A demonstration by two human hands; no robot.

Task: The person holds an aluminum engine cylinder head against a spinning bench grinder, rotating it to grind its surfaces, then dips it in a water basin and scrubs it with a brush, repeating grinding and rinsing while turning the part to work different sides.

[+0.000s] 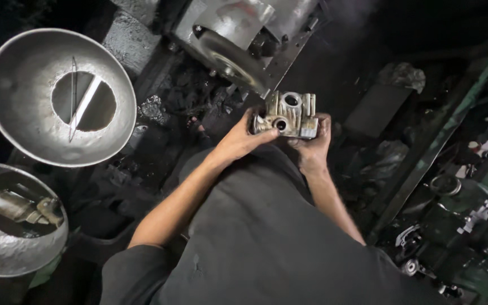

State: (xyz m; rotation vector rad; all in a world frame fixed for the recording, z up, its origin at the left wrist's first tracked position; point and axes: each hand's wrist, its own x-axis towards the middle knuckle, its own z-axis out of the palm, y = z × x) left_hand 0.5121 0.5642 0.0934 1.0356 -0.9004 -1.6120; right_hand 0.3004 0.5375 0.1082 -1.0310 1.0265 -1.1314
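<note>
Here the metal casting point(287, 115) sits between left hand point(243, 137) and right hand point(313, 140).

Dark greasy floor point(159, 147), two metal basins point(24, 113), scattered machine parts point(458, 226)

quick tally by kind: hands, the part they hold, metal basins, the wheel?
Hands: 2, left hand, right hand
Cast metal part, held in both hands: 1
Round metal basins: 2, upper basin, lower basin
Grinding wheel: 1
Total: 6
</note>
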